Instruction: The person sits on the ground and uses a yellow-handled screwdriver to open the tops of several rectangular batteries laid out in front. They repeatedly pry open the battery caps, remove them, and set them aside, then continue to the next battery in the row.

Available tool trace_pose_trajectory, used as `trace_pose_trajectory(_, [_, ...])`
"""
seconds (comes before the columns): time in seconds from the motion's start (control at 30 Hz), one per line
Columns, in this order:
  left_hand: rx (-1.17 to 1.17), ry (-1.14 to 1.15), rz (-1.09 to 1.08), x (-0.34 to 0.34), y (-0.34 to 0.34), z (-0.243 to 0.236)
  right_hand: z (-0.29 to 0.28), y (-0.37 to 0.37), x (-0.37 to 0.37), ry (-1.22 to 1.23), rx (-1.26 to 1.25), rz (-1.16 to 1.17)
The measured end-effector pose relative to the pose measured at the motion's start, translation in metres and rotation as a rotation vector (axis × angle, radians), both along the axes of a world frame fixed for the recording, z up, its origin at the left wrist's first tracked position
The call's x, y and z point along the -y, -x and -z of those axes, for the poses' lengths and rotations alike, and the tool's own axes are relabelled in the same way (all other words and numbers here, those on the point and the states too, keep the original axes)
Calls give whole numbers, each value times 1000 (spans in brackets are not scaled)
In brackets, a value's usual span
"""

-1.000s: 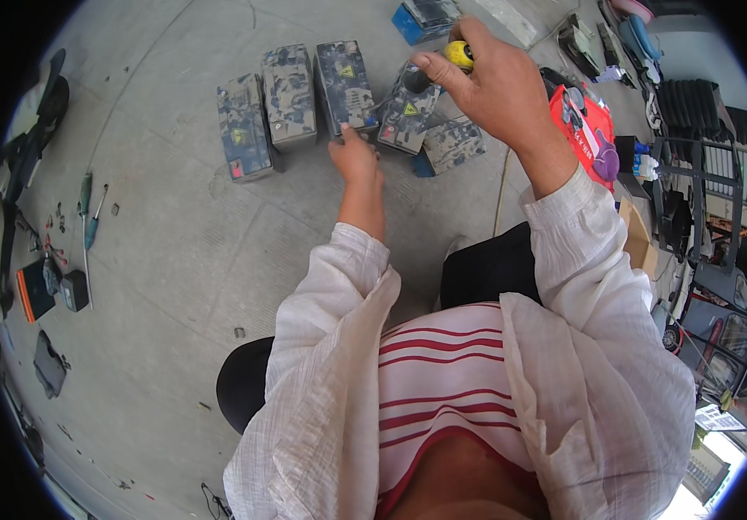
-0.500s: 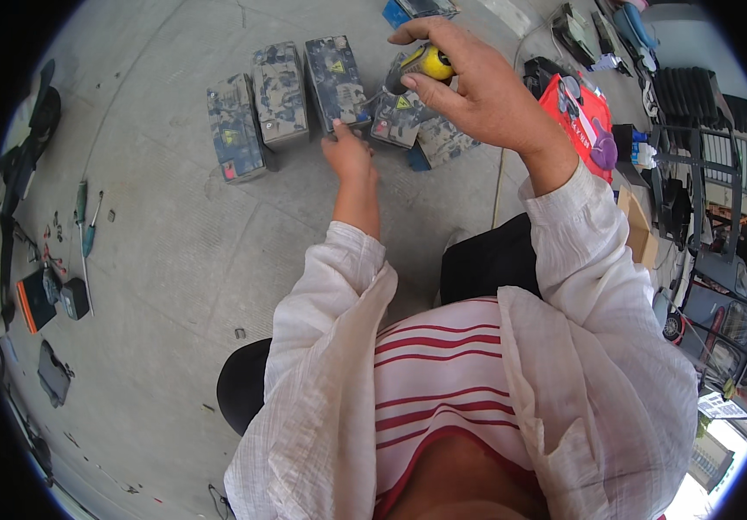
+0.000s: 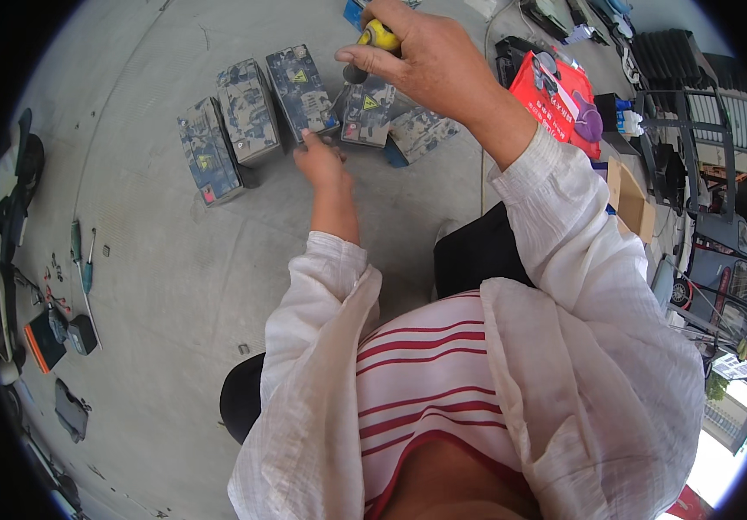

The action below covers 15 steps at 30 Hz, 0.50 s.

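Several box-shaped batteries in grey camouflage wrap stand in a row on the floor. At the near end of the middle battery [image 3: 302, 87], my left hand [image 3: 323, 165] touches its edge with fingers curled; what they pinch is too small to make out. Above the neighbouring battery [image 3: 366, 113], my right hand [image 3: 443, 65] grips the yellow handle of a screwdriver [image 3: 379, 36] between thumb and fingers. Its shaft slants down toward the near ends of these two batteries, its tip hard to see. Left of them stand two more batteries, one [image 3: 247, 113] beside the outermost [image 3: 207, 152]. Another battery [image 3: 423, 134] lies askew on the right.
Two long screwdrivers [image 3: 87, 273] with green handles lie on the floor at left, near a black-and-orange box [image 3: 45, 338] and small parts. A red bag [image 3: 555, 100] and an open cardboard box [image 3: 632, 201] are at right, before a black metal rack [image 3: 694, 130].
The view has shifted, so the batteries appear farther left. My right hand has moved up and away from the near battery ends, its fingers closer round the handle. My left hand stays at the middle battery.
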<state>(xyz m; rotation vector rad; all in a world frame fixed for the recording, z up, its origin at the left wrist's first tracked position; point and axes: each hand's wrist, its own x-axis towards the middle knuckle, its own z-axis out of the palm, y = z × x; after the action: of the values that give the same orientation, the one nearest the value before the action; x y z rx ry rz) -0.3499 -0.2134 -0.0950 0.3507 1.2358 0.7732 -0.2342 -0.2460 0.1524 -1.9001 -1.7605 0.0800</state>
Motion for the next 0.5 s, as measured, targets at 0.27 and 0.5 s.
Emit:
trace_pose_trajectory(0.27, [20, 6, 32, 1, 5, -3, 12, 1, 4, -29, 68, -18])
trace_pose_trajectory(0.5, [-2, 33, 74, 0, 10, 1, 3, 8, 10, -93, -165, -86])
